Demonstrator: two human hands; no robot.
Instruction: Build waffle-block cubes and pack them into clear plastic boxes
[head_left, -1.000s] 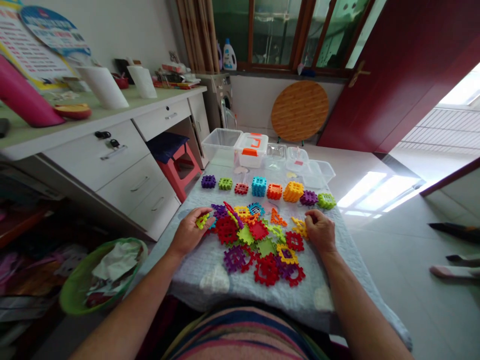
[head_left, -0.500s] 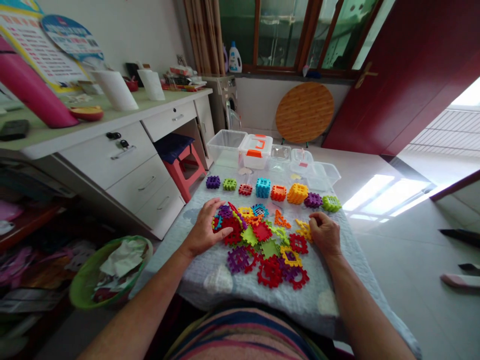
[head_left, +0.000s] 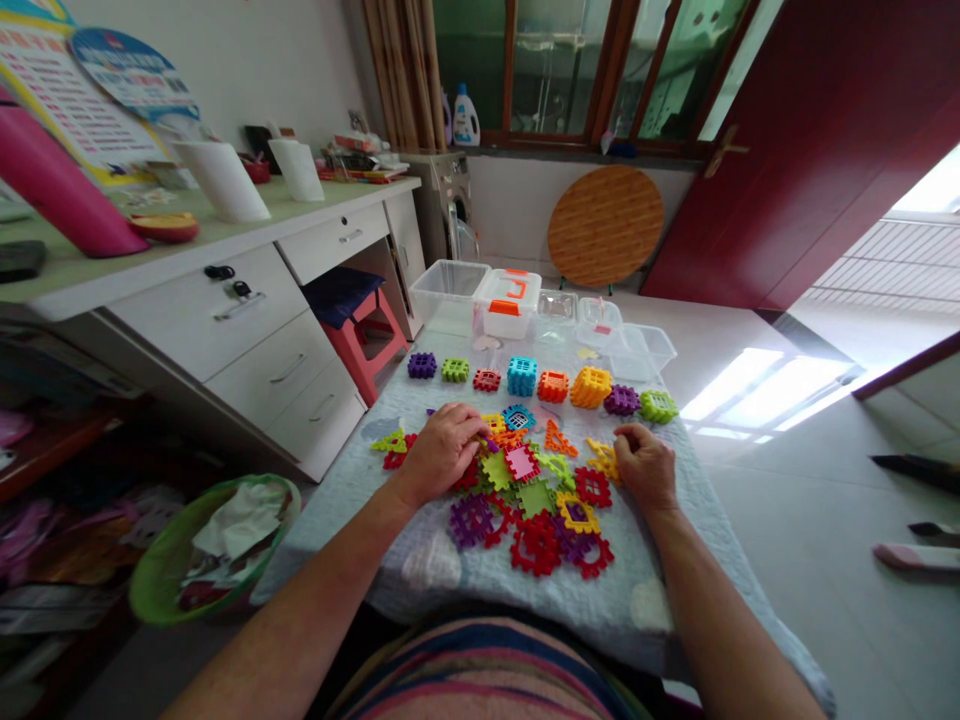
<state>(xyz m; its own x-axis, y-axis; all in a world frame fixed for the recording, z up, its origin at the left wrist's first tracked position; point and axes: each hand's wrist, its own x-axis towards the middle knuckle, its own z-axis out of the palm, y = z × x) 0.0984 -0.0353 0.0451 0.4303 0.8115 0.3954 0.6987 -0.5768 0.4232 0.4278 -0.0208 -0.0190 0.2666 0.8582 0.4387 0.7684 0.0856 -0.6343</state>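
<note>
A loose pile of plastic building pieces with notched edges lies on the cloth in front of me. My left hand rests over the pile's left side, fingers curled down and closed beside a purple piece; what they grip is hidden. To its left lies a lime-green triangular piece, with a red piece partly under the hand. My right hand is closed at the pile's right edge, against a yellow triangular piece; its grip is not visible. Between the hands are a green square, red frames and a purple piece.
Sorted stacks stand in a row behind the pile, among them a blue stack and a yellow stack. Farther back are a clear bin, a lidded box with orange latches and smaller clear containers.
My left hand has gone from open fingers to a closed curl and moved right over the pile. Lime-green and red pieces now lie to its left. The right hand stays by the yellow piece.
</note>
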